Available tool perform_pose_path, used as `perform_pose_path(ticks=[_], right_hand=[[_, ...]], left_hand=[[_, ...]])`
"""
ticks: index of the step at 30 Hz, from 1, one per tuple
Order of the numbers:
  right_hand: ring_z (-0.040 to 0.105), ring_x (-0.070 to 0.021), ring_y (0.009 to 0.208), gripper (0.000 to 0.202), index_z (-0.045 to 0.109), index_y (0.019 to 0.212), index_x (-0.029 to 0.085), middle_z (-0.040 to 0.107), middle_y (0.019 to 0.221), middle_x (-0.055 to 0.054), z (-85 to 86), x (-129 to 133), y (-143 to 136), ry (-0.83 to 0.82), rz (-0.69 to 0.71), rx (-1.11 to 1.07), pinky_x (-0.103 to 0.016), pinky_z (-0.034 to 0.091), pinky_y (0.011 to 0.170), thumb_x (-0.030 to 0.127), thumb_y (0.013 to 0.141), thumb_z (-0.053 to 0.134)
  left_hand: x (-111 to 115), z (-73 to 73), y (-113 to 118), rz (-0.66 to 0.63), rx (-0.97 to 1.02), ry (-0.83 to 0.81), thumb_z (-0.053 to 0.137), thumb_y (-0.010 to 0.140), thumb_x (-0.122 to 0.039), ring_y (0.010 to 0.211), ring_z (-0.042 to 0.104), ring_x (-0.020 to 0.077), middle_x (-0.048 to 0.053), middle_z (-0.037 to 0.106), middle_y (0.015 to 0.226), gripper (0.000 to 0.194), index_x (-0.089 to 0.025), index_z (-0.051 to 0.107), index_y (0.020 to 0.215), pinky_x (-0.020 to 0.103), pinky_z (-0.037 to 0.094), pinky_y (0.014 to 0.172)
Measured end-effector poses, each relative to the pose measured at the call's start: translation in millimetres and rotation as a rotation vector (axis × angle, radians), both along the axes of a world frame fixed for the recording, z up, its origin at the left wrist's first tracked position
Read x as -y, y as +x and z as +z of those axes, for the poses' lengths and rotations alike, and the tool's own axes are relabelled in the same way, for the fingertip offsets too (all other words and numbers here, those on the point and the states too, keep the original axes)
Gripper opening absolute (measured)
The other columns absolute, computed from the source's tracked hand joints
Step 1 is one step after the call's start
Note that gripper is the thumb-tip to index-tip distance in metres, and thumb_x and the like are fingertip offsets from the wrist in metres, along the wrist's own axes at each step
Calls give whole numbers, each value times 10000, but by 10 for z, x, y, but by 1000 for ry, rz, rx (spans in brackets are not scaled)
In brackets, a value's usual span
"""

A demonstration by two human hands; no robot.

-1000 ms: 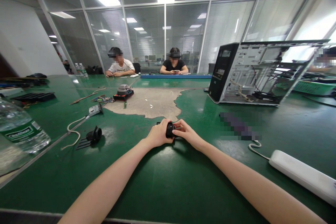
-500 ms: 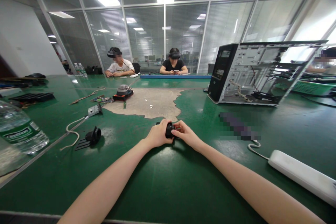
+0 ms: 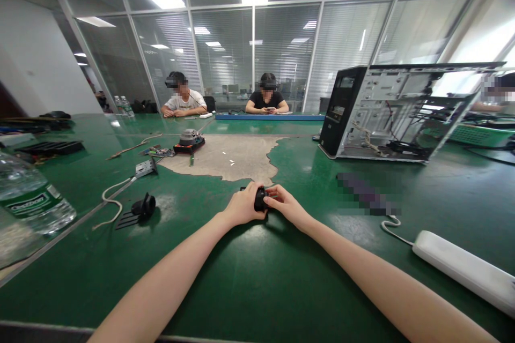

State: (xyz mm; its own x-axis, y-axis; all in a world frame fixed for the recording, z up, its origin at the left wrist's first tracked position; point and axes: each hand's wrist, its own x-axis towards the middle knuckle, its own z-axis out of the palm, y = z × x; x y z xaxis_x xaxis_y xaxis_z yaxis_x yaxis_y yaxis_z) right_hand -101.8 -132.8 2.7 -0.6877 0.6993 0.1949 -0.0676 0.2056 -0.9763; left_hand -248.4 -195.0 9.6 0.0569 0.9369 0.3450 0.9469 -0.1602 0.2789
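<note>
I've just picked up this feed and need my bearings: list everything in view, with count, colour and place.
small part: 1, black, held between both hands, mid-table
table: 1, green with a worn bare patch
computer case: 1, black front, open grey side, far right
power strip: 1, white, near right
water bottle: 1, clear with green label, lying near left
black fitting: 1, left of the hands
white cable: 1, left
fan part: 1, grey on a red-black base, far left of centre
seated people: 2, at the far edge
left hand: gripping the part
right hand: gripping the part
</note>
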Motion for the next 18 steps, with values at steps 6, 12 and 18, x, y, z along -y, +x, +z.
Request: perform_pose_path(ticks=[6, 12, 18], right_hand=[[540, -142, 824, 341, 421, 821, 211, 548, 863, 1, 52, 18, 30, -22, 86, -51, -331, 424, 769, 276, 595, 667], [538, -132, 793, 276, 452, 840, 214, 538, 835, 6, 37, 34, -8, -47, 4, -43, -326, 424, 765, 332, 649, 612], [543, -144, 808, 334, 455, 868, 205, 550, 867, -8, 24, 5, 19, -54, 56, -21, -332, 428, 758, 300, 613, 649]], left_hand=[[3, 13, 4, 14, -1, -28, 608, 573, -357, 893, 550, 235, 51, 466, 1088, 649, -219, 308, 1132, 319, 439, 727], [25, 46, 25, 20, 24, -24, 595, 595, -362, 870, 556, 226, 51, 478, 1063, 607, -217, 326, 1119, 321, 436, 731], [12, 34, 16, 3, 20, -23, 603, 584, -347, 899, 543, 227, 51, 467, 1078, 623, -220, 321, 1124, 321, 435, 741]])
